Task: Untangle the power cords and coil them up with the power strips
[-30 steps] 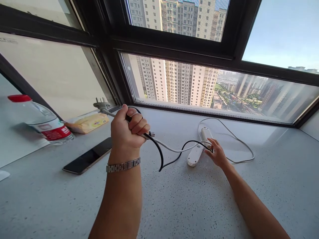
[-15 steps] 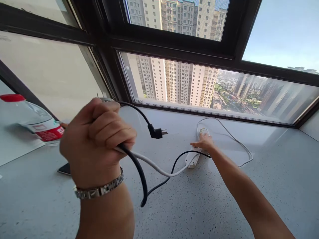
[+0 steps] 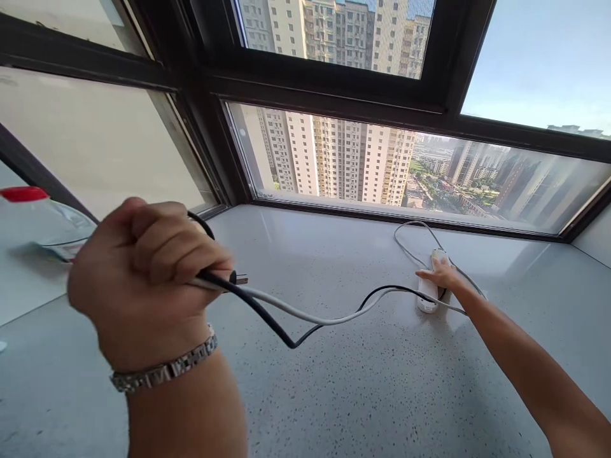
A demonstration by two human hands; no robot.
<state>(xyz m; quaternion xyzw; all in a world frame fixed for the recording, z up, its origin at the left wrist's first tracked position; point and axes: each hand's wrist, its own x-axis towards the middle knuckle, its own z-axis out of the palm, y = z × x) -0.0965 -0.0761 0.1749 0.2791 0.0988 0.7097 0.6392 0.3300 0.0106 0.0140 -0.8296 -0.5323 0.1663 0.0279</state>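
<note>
My left hand (image 3: 153,254), with a metal watch band at the wrist, is closed in a fist around a black power cord (image 3: 267,321) and a white power cord (image 3: 305,315). The prongs of a plug (image 3: 242,279) show just beyond the fist; most of its body is hidden. Both cords run to the right, toward a white power strip (image 3: 428,299) on the speckled sill. Over the strip lies my right hand (image 3: 443,273), gripping its upper part, with the thumb stretched to the left. Its fingers hide much of the strip's face.
A clear bottle with a red cap (image 3: 23,194) is at the far left. Dark window frames (image 3: 334,95) border the speckled sill (image 3: 353,394) at the back. A loop of white cord (image 3: 398,238) lies behind the strip.
My left hand has moved left with the cords, drawing them straighter. My right hand and the power strip have shifted right. The dangling black plug has swung in close to the left fist.
</note>
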